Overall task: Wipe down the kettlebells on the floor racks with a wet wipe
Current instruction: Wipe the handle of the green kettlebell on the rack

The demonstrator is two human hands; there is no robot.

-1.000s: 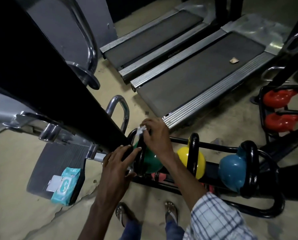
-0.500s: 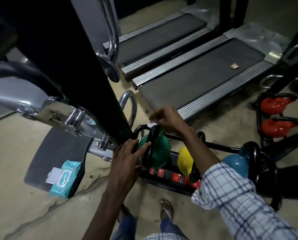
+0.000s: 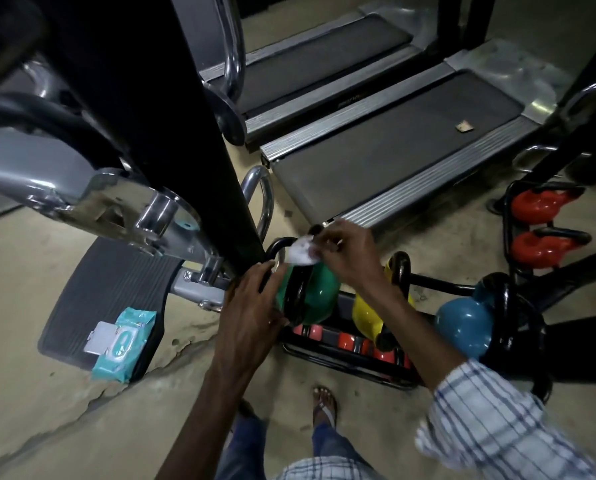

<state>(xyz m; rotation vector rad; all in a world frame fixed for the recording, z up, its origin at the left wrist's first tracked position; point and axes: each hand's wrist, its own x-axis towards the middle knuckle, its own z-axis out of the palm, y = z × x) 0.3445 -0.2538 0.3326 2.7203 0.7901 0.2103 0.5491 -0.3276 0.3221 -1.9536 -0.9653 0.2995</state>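
Note:
A green kettlebell (image 3: 319,292) with a black handle sits at the left end of a black floor rack (image 3: 352,362), beside a yellow kettlebell (image 3: 367,317) and a blue kettlebell (image 3: 464,323). My right hand (image 3: 348,251) pinches a white wet wipe (image 3: 301,251) just above the green kettlebell's handle. My left hand (image 3: 251,306) rests against the left side of that kettlebell, fingers spread over the handle. Two red kettlebells (image 3: 535,225) stand on a second rack at the far right.
A teal wet-wipe pack (image 3: 125,341) lies with its lid open on a grey pedal (image 3: 106,292) at the left. A large black and chrome machine column (image 3: 171,133) rises close on the left. Two treadmills (image 3: 393,150) lie behind the rack. My sandalled foot (image 3: 324,407) stands near the rack.
My right hand has drawn back from behind the green kettlebell to above its handle, and the wipe shows again. My left hand has stayed on the kettlebell. The view has moved closer.

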